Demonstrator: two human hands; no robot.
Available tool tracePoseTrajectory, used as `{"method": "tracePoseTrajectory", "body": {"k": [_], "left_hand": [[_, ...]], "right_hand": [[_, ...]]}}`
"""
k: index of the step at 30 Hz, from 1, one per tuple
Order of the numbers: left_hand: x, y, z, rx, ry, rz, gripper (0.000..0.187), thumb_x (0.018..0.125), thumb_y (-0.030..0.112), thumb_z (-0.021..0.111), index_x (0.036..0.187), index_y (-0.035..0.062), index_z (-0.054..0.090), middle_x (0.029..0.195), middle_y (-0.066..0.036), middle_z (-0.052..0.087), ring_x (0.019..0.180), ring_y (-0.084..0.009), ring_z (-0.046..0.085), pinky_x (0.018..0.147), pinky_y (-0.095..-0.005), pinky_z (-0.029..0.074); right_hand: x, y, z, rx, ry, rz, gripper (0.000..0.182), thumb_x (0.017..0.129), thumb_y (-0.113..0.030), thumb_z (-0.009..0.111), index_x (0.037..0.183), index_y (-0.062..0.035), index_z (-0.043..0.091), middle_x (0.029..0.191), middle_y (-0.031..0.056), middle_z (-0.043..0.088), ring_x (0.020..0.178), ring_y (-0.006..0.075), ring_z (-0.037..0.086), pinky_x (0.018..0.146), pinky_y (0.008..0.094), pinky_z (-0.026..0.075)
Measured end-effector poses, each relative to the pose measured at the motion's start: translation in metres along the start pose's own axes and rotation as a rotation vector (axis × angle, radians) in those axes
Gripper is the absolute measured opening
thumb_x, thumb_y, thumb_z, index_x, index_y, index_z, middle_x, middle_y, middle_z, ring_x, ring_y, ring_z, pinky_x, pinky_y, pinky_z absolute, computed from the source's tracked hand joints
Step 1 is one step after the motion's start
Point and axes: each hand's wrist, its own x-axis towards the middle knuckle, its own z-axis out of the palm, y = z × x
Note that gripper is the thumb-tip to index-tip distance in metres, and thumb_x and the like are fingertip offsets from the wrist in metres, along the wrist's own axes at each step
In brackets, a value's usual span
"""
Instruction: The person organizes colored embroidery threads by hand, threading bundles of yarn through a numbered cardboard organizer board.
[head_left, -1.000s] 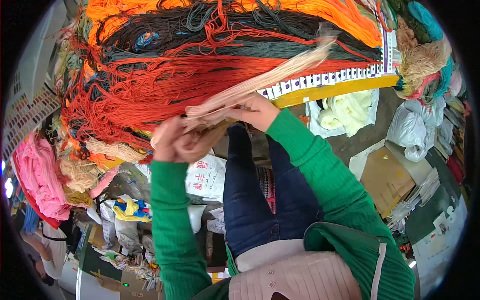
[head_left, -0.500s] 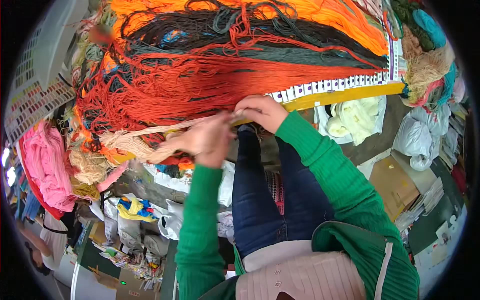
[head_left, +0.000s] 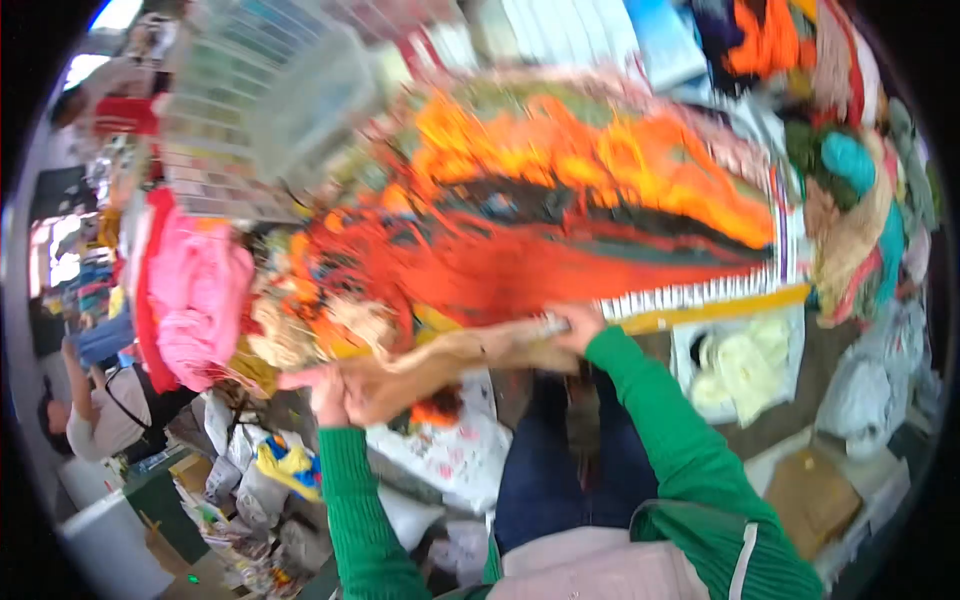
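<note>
A beige hank of yarn (head_left: 460,350) stretches slantwise between my two hands, along the near edge of the work surface. My right hand (head_left: 580,328) is closed on its right end, by the yellow edge strip (head_left: 690,305). At the lower left, my left hand (head_left: 335,395) is closed around the yarn's other end; motion blurs its fingers. Just beyond my hands lie long red strands (head_left: 500,265), fanned out and tangled at the left. Dark strands (head_left: 510,200) and orange strands (head_left: 590,145) lie behind them.
Pink yarn (head_left: 200,300) is piled at the left. Pale yellow yarn (head_left: 740,365) lies on white plastic below the edge at right. A color sample card (head_left: 215,185) and a clear plastic box (head_left: 320,100) are at the back left. Another person (head_left: 110,405) is at far left.
My left hand has moved left and down, away from my right hand, drawing the beige yarn out between them. The camera view has tilted up, showing more of the far side.
</note>
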Motion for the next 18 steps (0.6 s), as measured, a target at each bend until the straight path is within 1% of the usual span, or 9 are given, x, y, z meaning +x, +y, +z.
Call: {"method": "tracePoseTrajectory", "body": {"k": [4, 5, 6, 8, 10, 11, 14, 16, 18], "left_hand": [[-0.084, -0.001, 0.047, -0.271, -0.248, -0.074, 0.021, 0.074, 0.018, 0.048, 0.086, 0.0003, 0.049, 0.077, -0.008, 0.051, 0.065, -0.0146, 0.050, 0.053, -0.0219, 0.040], [-0.101, -0.010, 0.061, -0.298, -0.329, -0.103, 0.022, 0.074, 0.018, 0.047, 0.087, 0.0000, 0.048, 0.078, -0.009, 0.051, 0.066, -0.0147, 0.050, 0.053, -0.0219, 0.040], [-0.116, -0.021, 0.073, -0.318, -0.404, -0.126, 0.023, 0.075, 0.018, 0.047, 0.089, -0.0003, 0.048, 0.079, -0.009, 0.052, 0.066, -0.0148, 0.050, 0.054, -0.0218, 0.040], [-0.138, -0.040, 0.094, -0.378, -0.526, -0.164, 0.026, 0.076, 0.019, 0.046, 0.092, -0.0009, 0.047, 0.081, -0.009, 0.052, 0.068, -0.0151, 0.050, 0.054, -0.0218, 0.040], [-0.151, -0.053, 0.112, -0.462, -0.565, -0.175, 0.028, 0.077, 0.020, 0.046, 0.095, -0.0016, 0.046, 0.084, -0.010, 0.052, 0.069, -0.0153, 0.050, 0.055, -0.0217, 0.040], [-0.156, -0.055, 0.122, -0.506, -0.570, -0.167, 0.029, 0.077, 0.020, 0.045, 0.096, -0.0019, 0.045, 0.085, -0.010, 0.052, 0.070, -0.0155, 0.050, 0.055, -0.0217, 0.040], [-0.159, -0.059, 0.147, -0.590, -0.583, -0.125, 0.034, 0.080, 0.024, 0.040, 0.103, -0.0009, 0.041, 0.102, -0.011, 0.047, 0.092, -0.0189, 0.044, 0.078, -0.0320, 0.036], [-0.162, -0.044, 0.157, -0.508, -0.562, -0.140, 0.039, 0.082, 0.027, 0.037, 0.109, -0.0003, 0.037, 0.109, -0.009, 0.042, 0.104, -0.0182, 0.037, 0.084, -0.0351, 0.033], [-0.161, -0.039, 0.160, -0.366, -0.614, -0.041, 0.043, 0.082, 0.029, 0.035, 0.114, -0.0006, 0.033, 0.110, -0.010, 0.042, 0.099, -0.0185, 0.041, 0.080, -0.0342, 0.036]], "right_hand": [[-0.012, -0.024, -0.010, -0.083, -0.077, 0.054, 0.057, 0.055, -0.021, 0.065, 0.104, -0.0047, 0.043, 0.096, 0.0164, 0.047, 0.090, 0.0293, 0.046, 0.079, 0.0338, 0.038], [-0.019, -0.043, -0.018, -0.182, -0.093, 0.114, 0.052, 0.057, -0.021, 0.064, 0.102, -0.0052, 0.045, 0.093, 0.0168, 0.047, 0.089, 0.0297, 0.045, 0.079, 0.0342, 0.037], [-0.029, -0.040, -0.015, -0.204, 0.023, -0.071, 0.047, 0.058, -0.019, 0.062, 0.100, -0.0061, 0.045, 0.088, 0.0158, 0.047, 0.084, 0.0291, 0.046, 0.075, 0.0344, 0.038], [-0.049, -0.065, -0.025, -0.134, -0.089, 0.039, 0.045, 0.060, -0.020, 0.060, 0.101, -0.0068, 0.046, 0.097, 0.0160, 0.045, 0.087, 0.0283, 0.045, 0.077, 0.0339, 0.037], [-0.066, -0.104, -0.036, 0.008, -0.161, 0.228, 0.040, 0.061, -0.019, 0.061, 0.096, -0.0074, 0.048, 0.090, 0.0127, 0.045, 0.079, 0.0228, 0.047, 0.070, 0.0314, 0.040], [-0.074, -0.116, -0.037, -0.022, -0.053, 0.088, 0.026, 0.062, -0.017, 0.061, 0.085, -0.0056, 0.053, 0.079, 0.0089, 0.047, 0.066, 0.0168, 0.049, 0.060, 0.0274, 0.041], [-0.087, -0.180, -0.049, 0.107, 0.067, 0.072, 0.009, 0.066, -0.010, 0.059, 0.065, -0.0020, 0.055, 0.059, 0.0028, 0.047, 0.053, 0.0076, 0.046, 0.049, 0.0204, 0.039], [-0.092, -0.206, -0.048, 0.255, 0.081, 0.074, 0.013, 0.072, -0.012, 0.055, 0.067, -0.0001, 0.053, 0.057, 0.0017, 0.049, 0.049, 0.0068, 0.045, 0.045, 0.0195, 0.037], [-0.094, -0.260, -0.058, 0.564, -0.041, 0.168, 0.013, 0.075, -0.013, 0.051, 0.072, -0.0007, 0.053, 0.056, 0.0010, 0.049, 0.050, 0.0057, 0.045, 0.043, 0.0178, 0.035]]}}
